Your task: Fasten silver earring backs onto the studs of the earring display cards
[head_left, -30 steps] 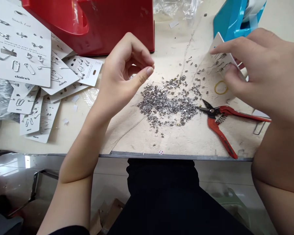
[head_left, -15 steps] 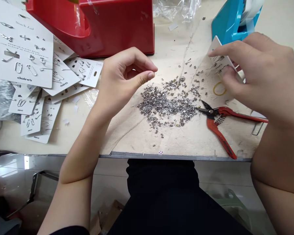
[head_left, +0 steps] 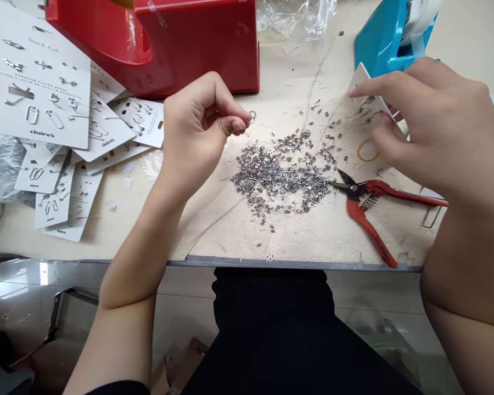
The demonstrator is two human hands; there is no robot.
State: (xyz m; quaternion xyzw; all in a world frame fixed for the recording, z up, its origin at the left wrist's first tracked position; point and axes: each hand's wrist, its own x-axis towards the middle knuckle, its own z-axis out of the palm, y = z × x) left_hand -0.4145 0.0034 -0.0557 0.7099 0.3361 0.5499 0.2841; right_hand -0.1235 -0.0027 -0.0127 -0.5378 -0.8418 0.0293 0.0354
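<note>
My left hand (head_left: 203, 129) is closed in a pinch, with a small silver ring-shaped piece (head_left: 252, 116), perhaps an earring, at its fingertips. It hovers over the table just left of a spread pile of tiny metal bits (head_left: 278, 173). At the right, my right hand (head_left: 428, 118) grips a white jewelry card (head_left: 364, 82) between thumb and fingers. Silver pieces show on the card, though the hand covers much of it. Red-handled pruning shears (head_left: 364, 206) lie spread apart below the right hand, their tips touching the pile. A yellow rubber band (head_left: 368, 150) rests beside the right thumb.
White cards with silver jewelry (head_left: 37, 82) are stacked at the left. A red tape dispenser (head_left: 197, 49) stands at the back, a blue tape dispenser (head_left: 381, 44) at the back right. Between them lies clear plastic wrap (head_left: 298, 16). The table edge (head_left: 296, 263) runs near my lap.
My left hand has shifted slightly left and its fingers have drawn together; a small ring-shaped piece now shows at the tips. My right hand stays nearly still with the card.
</note>
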